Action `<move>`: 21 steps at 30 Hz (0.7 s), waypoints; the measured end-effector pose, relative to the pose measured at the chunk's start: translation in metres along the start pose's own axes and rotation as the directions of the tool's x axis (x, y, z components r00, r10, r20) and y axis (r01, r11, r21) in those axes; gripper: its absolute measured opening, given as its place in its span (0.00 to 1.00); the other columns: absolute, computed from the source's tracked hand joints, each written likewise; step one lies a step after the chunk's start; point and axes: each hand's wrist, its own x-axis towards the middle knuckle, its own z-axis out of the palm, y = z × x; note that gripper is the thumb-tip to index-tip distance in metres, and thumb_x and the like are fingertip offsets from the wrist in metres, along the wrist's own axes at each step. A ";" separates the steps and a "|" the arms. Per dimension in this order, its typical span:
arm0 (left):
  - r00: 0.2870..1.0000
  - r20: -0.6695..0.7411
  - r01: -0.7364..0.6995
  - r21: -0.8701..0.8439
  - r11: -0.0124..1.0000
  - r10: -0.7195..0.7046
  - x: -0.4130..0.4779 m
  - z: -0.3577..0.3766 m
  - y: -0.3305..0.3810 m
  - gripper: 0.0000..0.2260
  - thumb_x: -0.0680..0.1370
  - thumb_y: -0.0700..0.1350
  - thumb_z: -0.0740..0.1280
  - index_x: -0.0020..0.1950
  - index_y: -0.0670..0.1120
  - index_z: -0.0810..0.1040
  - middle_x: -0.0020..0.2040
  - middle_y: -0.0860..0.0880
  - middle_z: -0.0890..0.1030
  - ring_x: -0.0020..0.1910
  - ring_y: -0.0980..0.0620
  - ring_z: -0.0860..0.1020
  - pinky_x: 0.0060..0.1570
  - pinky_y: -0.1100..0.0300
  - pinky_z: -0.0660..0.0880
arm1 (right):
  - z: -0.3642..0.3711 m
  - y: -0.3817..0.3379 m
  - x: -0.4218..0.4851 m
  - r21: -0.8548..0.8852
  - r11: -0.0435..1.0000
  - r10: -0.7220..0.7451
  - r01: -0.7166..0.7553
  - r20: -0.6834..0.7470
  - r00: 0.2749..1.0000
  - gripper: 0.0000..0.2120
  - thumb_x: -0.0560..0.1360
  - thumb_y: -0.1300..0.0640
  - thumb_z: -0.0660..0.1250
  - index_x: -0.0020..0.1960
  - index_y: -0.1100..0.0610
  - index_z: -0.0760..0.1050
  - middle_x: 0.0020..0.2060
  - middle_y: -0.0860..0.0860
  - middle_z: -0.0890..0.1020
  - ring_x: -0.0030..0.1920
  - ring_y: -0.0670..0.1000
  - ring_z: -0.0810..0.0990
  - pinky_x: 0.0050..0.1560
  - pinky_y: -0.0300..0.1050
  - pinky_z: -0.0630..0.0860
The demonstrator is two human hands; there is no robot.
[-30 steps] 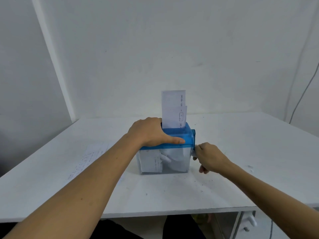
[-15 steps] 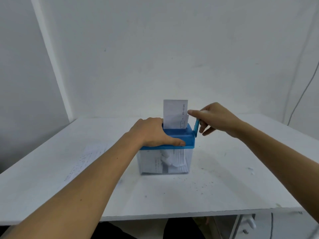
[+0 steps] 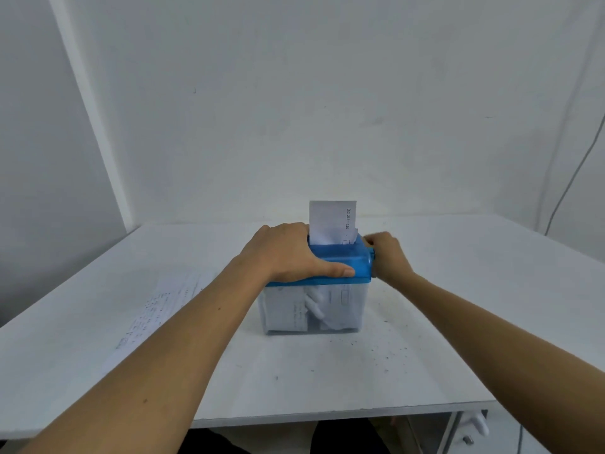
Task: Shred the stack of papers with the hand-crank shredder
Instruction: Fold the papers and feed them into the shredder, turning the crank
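Shredder [image 3: 357, 264] on white table [image 3: 465, 309]: left grip [image 3: 288, 251] clasps it, right grip [image 3: 388, 257] clasps crank [image 3: 372, 256].

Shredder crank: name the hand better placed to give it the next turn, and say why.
Right. The right hand grips the crank at the right end of the shredder lid, while the left hand holds that lid down from the other side, steadying it with paper standing in the slot.

top: left hand [image 3: 288, 253] grips shredder [image 3: 340, 267] lid, upright paper [image 3: 330, 221] fills slot | right flank: right hand [image 3: 388, 258] grips crank [image 3: 372, 257] | left: flat sheets [image 3: 157, 309] on table [image 3: 474, 306] | front, far right: open tabletop, passable
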 end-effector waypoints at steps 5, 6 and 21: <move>1.000 0.005 0.016 0.016 1.000 -0.016 -0.003 -0.002 0.004 0.33 0.63 0.80 0.65 0.60 0.62 0.75 0.47 0.61 0.78 0.42 0.61 0.75 0.40 0.60 0.71 | 0.012 0.013 -0.026 0.101 0.975 0.194 -0.200 0.060 0.979 0.14 0.82 0.60 0.62 0.38 0.61 0.74 0.30 0.55 0.80 0.24 0.48 0.78 0.24 0.36 0.73; 1.000 0.010 0.023 0.017 1.000 -0.023 -0.004 -0.003 0.005 0.33 0.63 0.80 0.66 0.60 0.62 0.74 0.47 0.61 0.77 0.43 0.60 0.75 0.40 0.60 0.70 | 0.010 0.012 -0.032 0.121 0.968 0.211 -0.219 0.077 0.975 0.15 0.83 0.58 0.61 0.39 0.63 0.75 0.30 0.55 0.80 0.23 0.48 0.78 0.24 0.38 0.74; 0.998 0.054 0.041 -0.015 0.999 -0.040 -0.002 -0.005 0.004 0.36 0.62 0.78 0.69 0.64 0.62 0.74 0.49 0.60 0.79 0.44 0.58 0.77 0.45 0.58 0.78 | -0.081 -0.024 -0.081 0.017 0.999 -0.050 0.047 0.360 0.932 0.23 0.77 0.39 0.67 0.34 0.58 0.76 0.26 0.49 0.78 0.27 0.46 0.75 0.36 0.40 0.73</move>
